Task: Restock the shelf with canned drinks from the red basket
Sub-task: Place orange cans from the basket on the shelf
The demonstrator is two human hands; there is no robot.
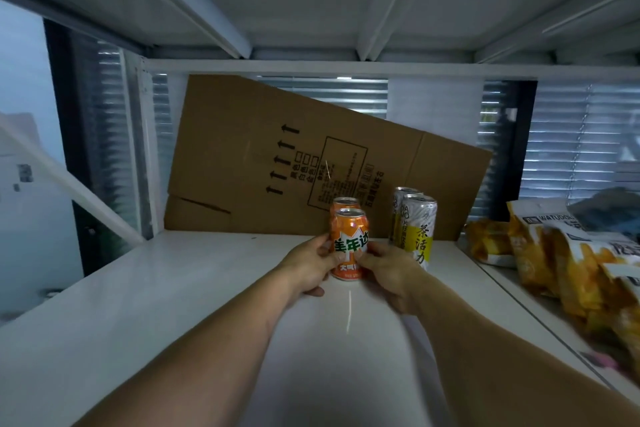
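An orange soda can point(349, 236) stands upright on the white shelf point(173, 288). My left hand point(310, 265) holds its left side and my right hand point(388, 270) holds its right side, fingers curled round it. A second orange can point(343, 203) stands right behind it, mostly hidden. To the right stand two tall white-and-yellow tea cans point(417, 232), one behind the other. The red basket is out of view.
A flattened cardboard box point(277, 156) leans against the back of the shelf. Yellow snack bags point(554, 253) lie on the adjoining shelf to the right. The upper shelf point(311, 10) hangs low overhead. Window blinds point(571, 135) show behind.
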